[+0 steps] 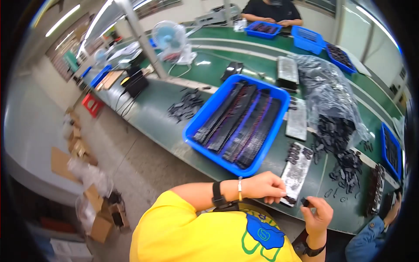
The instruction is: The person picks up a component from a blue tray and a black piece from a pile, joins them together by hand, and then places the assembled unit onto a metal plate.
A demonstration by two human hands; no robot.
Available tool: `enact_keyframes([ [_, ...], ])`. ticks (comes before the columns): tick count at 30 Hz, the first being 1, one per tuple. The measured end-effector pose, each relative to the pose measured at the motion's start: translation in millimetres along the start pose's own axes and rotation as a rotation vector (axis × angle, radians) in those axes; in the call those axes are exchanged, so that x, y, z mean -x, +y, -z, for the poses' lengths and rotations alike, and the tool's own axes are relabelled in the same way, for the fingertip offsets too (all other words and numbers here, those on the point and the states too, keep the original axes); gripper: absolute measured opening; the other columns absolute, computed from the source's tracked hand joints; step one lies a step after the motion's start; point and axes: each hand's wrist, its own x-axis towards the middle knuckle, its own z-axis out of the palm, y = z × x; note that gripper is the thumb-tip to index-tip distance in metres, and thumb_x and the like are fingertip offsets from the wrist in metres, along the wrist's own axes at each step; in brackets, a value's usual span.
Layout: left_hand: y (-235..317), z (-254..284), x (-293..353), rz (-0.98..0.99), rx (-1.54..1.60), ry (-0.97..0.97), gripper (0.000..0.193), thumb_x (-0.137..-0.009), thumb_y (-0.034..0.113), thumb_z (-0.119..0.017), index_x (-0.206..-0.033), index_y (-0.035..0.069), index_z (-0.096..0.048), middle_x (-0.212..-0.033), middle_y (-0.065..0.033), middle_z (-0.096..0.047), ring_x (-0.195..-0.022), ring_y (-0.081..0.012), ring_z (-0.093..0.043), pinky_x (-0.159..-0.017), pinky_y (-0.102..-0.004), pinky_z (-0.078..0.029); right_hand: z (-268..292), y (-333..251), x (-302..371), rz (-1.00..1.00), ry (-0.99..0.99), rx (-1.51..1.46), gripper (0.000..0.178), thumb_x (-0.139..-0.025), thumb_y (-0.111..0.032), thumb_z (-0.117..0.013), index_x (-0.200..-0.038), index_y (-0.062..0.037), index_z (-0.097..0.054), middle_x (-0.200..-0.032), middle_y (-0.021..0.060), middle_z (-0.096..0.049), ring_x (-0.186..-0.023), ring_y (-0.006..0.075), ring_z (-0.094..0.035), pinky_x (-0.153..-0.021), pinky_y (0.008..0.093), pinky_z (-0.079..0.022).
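Note:
My right hand (318,214) pinches a small black plastic piece (304,201) between thumb and fingers. My left hand (265,187) is closed, its fingertips pressed together at the near end of a whitish metal plate (295,175). What those fingertips hold, if anything, is too small to make out. Dark small parts (294,153) sit in rows on the plate's far part, and a few lie at its near end. Beyond my left hand stands a blue tray (190,139) filled with long rows of stacked black parts (238,124).
Loose black parts (345,163) spill from a large clear plastic bag (334,94) at the right. Another pile (187,105) lies left of the tray. More metal plates (288,72) stand beyond. A co-worker's sleeve (364,240) is close at the right; another person (273,11) sits across the green table.

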Motion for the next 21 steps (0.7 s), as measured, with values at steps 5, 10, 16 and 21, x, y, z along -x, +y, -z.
enact_keyframes([
  [5,4,4,10,0.041,0.027,0.098,0.020,-0.091,0.021,-0.063,-0.095,0.002,-0.067,-0.076,-0.0051,-0.068,-0.060,-0.0076,-0.061,-0.055,-0.0210,-0.049,-7,2,-14,0.126,-0.087,0.114,0.030,-0.063,-0.002,-0.079,-0.089,0.0002,-0.066,-0.078,0.0142,-0.065,-0.067,0.0274,-0.064,-0.060,0.0319,-0.051],
  [10,5,10,19,0.072,0.086,0.186,0.015,-0.090,0.015,-0.063,-0.093,0.000,-0.067,-0.075,-0.0061,-0.069,-0.059,-0.0075,-0.061,-0.053,-0.0198,-0.049,-21,8,-27,0.236,-0.117,0.084,0.034,-0.061,-0.001,-0.079,-0.091,-0.0004,-0.064,-0.093,0.0165,-0.065,-0.073,0.0316,-0.064,-0.066,0.0349,-0.052],
  [16,-1,11,6,0.100,0.131,0.135,0.014,-0.090,0.013,-0.063,-0.093,0.000,-0.067,-0.075,-0.0051,-0.068,-0.059,-0.0062,-0.060,-0.053,-0.0183,-0.048,-31,12,-17,0.198,-0.109,0.168,0.032,-0.063,-0.002,-0.078,-0.091,0.0005,-0.064,-0.095,0.0167,-0.066,-0.076,0.0304,-0.066,-0.063,0.0336,-0.054],
  [21,-1,1,4,0.104,0.111,0.126,0.014,-0.091,0.012,-0.062,-0.094,-0.001,-0.067,-0.075,-0.0056,-0.068,-0.061,-0.0066,-0.062,-0.054,-0.0180,-0.049,-36,13,-11,0.204,-0.126,0.178,0.030,-0.064,-0.001,-0.078,-0.091,0.0015,-0.063,-0.094,0.0166,-0.067,-0.075,0.0292,-0.067,-0.061,0.0328,-0.055],
])
